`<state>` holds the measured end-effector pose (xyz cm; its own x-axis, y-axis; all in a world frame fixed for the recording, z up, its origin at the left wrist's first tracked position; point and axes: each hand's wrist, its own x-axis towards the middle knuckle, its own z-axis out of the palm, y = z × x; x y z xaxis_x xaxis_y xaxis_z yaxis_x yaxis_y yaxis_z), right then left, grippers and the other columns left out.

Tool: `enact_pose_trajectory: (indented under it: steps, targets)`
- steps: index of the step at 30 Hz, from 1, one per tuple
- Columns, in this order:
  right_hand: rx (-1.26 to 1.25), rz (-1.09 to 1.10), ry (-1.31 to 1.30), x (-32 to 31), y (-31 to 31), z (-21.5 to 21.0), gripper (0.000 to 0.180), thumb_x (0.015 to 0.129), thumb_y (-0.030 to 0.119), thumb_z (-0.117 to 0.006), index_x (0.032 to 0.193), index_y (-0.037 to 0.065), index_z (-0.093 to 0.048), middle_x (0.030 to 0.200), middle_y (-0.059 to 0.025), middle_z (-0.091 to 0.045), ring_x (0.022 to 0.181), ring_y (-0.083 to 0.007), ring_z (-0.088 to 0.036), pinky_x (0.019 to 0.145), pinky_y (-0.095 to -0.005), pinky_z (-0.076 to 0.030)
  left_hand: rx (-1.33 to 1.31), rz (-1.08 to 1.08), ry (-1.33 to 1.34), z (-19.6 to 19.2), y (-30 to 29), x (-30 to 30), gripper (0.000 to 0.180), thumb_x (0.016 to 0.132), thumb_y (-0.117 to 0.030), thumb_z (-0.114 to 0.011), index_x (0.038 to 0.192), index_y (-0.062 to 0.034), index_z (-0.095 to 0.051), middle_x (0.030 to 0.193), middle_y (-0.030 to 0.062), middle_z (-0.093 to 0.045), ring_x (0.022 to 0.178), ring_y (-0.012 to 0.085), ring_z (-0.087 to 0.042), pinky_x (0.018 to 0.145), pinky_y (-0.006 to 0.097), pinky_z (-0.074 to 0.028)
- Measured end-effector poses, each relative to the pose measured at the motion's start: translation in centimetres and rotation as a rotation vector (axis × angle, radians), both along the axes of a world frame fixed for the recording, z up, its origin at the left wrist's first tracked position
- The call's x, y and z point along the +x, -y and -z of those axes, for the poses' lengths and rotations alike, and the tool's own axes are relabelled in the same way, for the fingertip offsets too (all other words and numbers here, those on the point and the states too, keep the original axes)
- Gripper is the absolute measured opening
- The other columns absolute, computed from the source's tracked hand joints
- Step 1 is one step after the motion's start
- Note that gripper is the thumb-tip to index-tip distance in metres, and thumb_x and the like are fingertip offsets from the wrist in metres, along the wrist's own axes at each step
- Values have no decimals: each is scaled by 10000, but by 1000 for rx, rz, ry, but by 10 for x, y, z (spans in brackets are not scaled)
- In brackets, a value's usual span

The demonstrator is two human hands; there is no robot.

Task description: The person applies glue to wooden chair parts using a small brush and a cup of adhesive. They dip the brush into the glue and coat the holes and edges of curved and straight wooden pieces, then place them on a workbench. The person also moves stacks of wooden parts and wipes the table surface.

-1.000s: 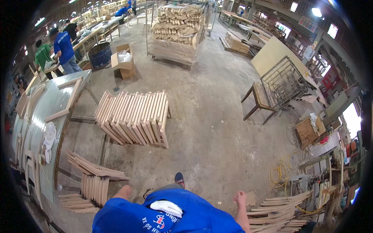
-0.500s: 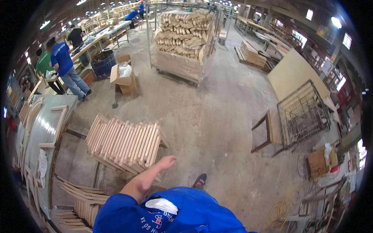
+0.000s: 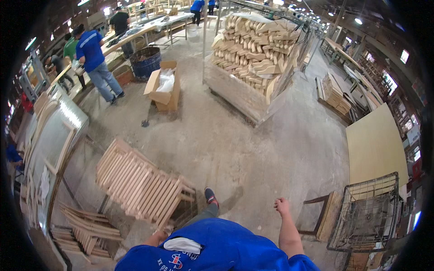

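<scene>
My right hand (image 3: 282, 206) hangs over the concrete floor on the right, its fingers loosely bent and apart, with nothing visible in it. My left hand (image 3: 159, 236) is low, beside my body and close to the near end of a stack of pale wooden slatted pieces (image 3: 140, 183). Its fingers are too small and partly hidden, so I cannot tell whether it touches the stack. A white cloth-like item (image 3: 182, 245) shows at the chest of my blue shirt.
A wheeled cart (image 3: 230, 90) piled with curved wooden parts (image 3: 257, 49) stands ahead. An open cardboard box (image 3: 166, 98) and a blue drum (image 3: 145, 63) are at left, near a person in blue (image 3: 92, 54). A wire rack (image 3: 364, 212) and wooden stool (image 3: 323, 214) stand right.
My view has shifted left, and the cart looks nearer. My left hand has swung back from beyond the stack toward my body. My right hand has come into view.
</scene>
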<state>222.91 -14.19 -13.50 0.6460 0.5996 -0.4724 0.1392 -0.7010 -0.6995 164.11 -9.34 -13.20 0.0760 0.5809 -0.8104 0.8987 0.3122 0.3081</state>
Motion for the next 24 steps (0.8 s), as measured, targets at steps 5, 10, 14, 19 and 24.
enact_pose_trajectory:
  steps: [5,10,14,19,24]
  targets:
    - [-208,-281,-171,-3,-100,15,248,825,182,-548,1001,14,-594,780,-87,-627,635,-183,-619,527,-311,-492,-33,68,-33,5,-168,59,340,803,-287,-503,983,-27,-628,868,208,-642,817,328,-632,708,391,-497]
    - [-283,-94,-227,17,-132,31,299,773,244,-587,944,8,-652,780,-116,-660,627,-209,-649,570,-321,-514,337,98,247,-12,-405,185,362,808,-277,-529,1047,-13,-595,921,219,-628,839,323,-628,728,390,-494]
    - [-480,-231,-108,47,-189,45,312,753,281,-617,834,-17,-658,686,-141,-642,643,-235,-635,592,-385,-513,422,-89,548,-56,-559,285,288,865,-162,-477,1093,-21,-583,909,120,-651,776,181,-623,679,308,-495]
    - [-427,-559,299,132,-349,78,328,762,328,-580,808,12,-652,694,-146,-636,593,-248,-608,568,-386,-489,476,-8,726,-52,-660,363,265,870,-162,-494,1072,-24,-594,843,78,-644,704,145,-599,652,289,-485]
    - [-26,-255,-52,193,-639,28,246,826,272,-532,839,40,-613,660,-78,-608,563,-186,-580,513,-328,-473,180,-233,572,-66,-718,353,260,861,-174,-520,1084,-52,-578,860,63,-636,707,149,-604,615,287,-490]
